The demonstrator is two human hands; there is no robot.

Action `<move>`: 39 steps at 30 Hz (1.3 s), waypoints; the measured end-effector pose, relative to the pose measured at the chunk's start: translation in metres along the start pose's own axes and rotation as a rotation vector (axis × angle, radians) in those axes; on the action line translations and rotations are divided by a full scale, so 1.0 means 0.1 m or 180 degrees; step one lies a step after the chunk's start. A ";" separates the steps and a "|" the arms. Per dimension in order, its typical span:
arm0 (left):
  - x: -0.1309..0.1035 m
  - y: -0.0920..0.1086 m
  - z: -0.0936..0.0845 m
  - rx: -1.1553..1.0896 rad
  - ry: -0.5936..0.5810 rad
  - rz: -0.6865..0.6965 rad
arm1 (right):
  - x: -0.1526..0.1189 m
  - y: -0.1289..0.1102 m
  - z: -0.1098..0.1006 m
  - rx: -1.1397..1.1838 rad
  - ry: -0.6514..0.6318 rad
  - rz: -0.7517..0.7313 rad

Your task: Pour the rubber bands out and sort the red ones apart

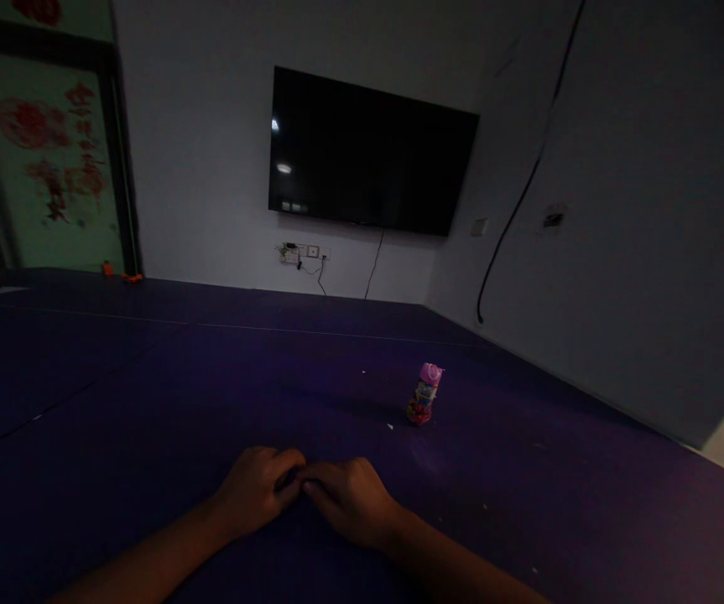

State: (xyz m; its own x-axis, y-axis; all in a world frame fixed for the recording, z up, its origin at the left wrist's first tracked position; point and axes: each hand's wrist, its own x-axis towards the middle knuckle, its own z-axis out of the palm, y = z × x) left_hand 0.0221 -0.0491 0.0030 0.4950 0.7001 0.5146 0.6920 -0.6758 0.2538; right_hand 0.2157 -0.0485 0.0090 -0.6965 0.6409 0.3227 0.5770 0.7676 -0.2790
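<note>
My left hand (259, 486) and my right hand (356, 501) are close together over the purple surface (210, 394), low in the view. The fingers of both are curled, and their tips meet between them. In this dim light, anything they may hold is hidden. Beyond my right hand, a little to its right, stands a bottle (423, 396) with a pink lid and colourful pictures on its body. Neither hand touches it. A small white scrap (390, 427) lies near the bottle's base.
A large dark television (371, 155) hangs on the far wall, with sockets and cables (311, 254) below. A black cord (513, 214) runs down the right wall. Small orange objects (132, 278) lie near the door (53, 159) at far left. Tiny bits are scattered at right.
</note>
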 end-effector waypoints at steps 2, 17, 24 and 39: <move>0.00 0.01 0.00 -0.0010 -0.0024 -0.0018 | 0.00 0.01 0.01 -0.0004 0.0014 -0.0021; -0.01 0.00 -0.01 0.0271 -0.0107 0.0018 | 0.00 0.01 0.01 -0.0159 0.0110 -0.0098; -0.03 0.00 0.00 0.0597 -0.0260 0.0026 | 0.02 0.06 0.07 -0.0587 0.0185 -0.0073; -0.04 -0.01 0.02 0.0856 -0.0167 0.0128 | 0.02 0.13 0.10 -0.0931 0.0217 -0.0322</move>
State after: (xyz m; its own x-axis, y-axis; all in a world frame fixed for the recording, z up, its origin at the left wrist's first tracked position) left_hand 0.0211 -0.0506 -0.0008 0.5467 0.6897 0.4748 0.7823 -0.6228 0.0038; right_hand 0.2174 -0.0378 -0.0033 -0.7320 0.5527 0.3983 0.6114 0.7908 0.0263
